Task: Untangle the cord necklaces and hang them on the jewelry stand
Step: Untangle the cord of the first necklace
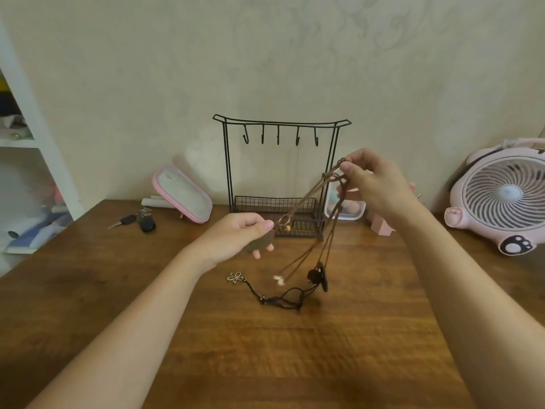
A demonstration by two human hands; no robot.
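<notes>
The fingers of the right hand pinch the top of a bunch of brown cords, held up in front of the right post of the jewelry stand. The left hand, lower and in front of the stand's base, has its fingers curled round a flat brown pendant at the other end of one cord. That cord runs taut between the two hands, probably to pull one necklace out of the knot. More brown strands drop from the right hand. They end in a dark pendant and pale beads that hang just above the table, in front of the stand.

A black cord necklace with a metal flower charm lies loose on the table in front of the stand. Its far end rises towards the dark pendant, so it seems tangled with the bunch.

The stand is against the wall, and its five hooks are bare: no necklace is hung yet. The wire tray at its base seems to hold nothing, though the cords hide part of it. Behind the stand's right foot, a clear plastic box holds pink and pale green things too blurred to name.

Left of the stand are a pink mirror and keys; far to its right is a pink fan.
</notes>
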